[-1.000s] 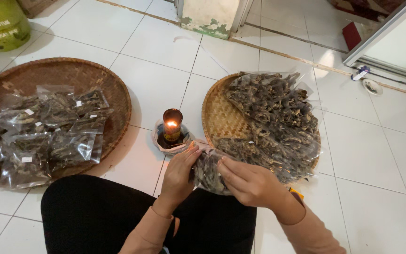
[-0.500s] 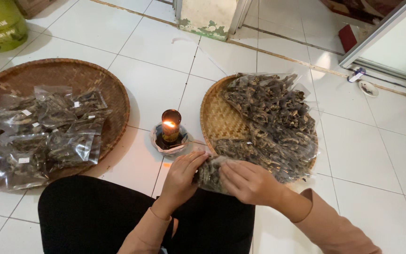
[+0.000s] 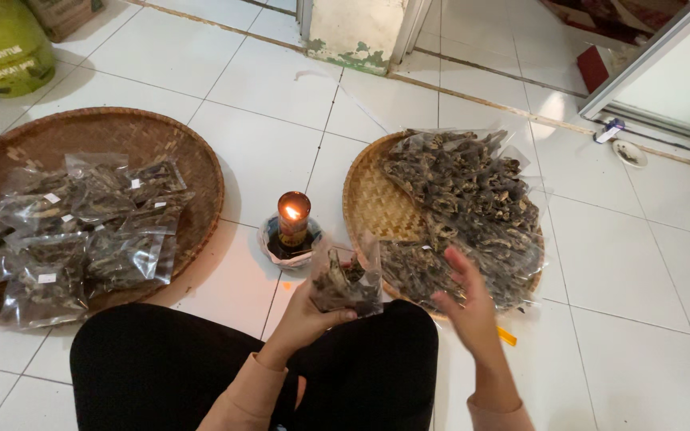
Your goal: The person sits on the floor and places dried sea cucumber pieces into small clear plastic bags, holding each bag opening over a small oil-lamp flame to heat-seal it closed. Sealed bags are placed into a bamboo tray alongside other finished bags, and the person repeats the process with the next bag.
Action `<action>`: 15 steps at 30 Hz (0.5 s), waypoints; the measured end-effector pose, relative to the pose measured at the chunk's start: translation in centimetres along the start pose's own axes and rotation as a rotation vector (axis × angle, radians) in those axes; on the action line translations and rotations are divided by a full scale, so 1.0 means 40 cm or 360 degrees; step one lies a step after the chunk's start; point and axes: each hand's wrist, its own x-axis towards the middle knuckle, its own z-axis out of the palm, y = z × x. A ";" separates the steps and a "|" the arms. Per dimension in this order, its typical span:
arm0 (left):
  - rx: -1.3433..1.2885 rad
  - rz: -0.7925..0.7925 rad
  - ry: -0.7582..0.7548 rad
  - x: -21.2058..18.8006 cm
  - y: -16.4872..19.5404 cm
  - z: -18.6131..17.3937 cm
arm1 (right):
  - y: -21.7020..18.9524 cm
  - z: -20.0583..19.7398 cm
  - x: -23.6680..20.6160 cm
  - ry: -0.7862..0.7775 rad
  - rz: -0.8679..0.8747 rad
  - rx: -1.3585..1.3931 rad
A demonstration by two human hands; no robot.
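Left hand pinches small clear bag of dried dark pieces from below, just in front of the lit candle. Right hand open, fingers spread, holding nothing, over the light woven tray of loose dried pieces. Dark tray left of candle holds sealed bags; its left edge is cut off.

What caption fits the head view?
Left hand holds a small filled bag beside a lit candle; right hand open.

Left tray: sealed packets on it.
Centre: candle on the floor, between trays.
Right tray: dried pieces heaped on it.
Front: small bag before the candle.
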 end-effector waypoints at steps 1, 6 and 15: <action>-0.0069 -0.0036 -0.0002 -0.003 -0.011 -0.006 | 0.077 0.026 -0.033 -0.0067 0.0252 -0.0169; -0.0183 -0.0005 -0.0050 -0.007 -0.044 -0.025 | 0.325 0.049 -0.213 -0.0313 0.0799 -0.0334; 0.0275 0.0171 -0.0116 -0.024 -0.007 0.053 | -0.097 0.066 -0.067 0.0084 -0.0211 0.0545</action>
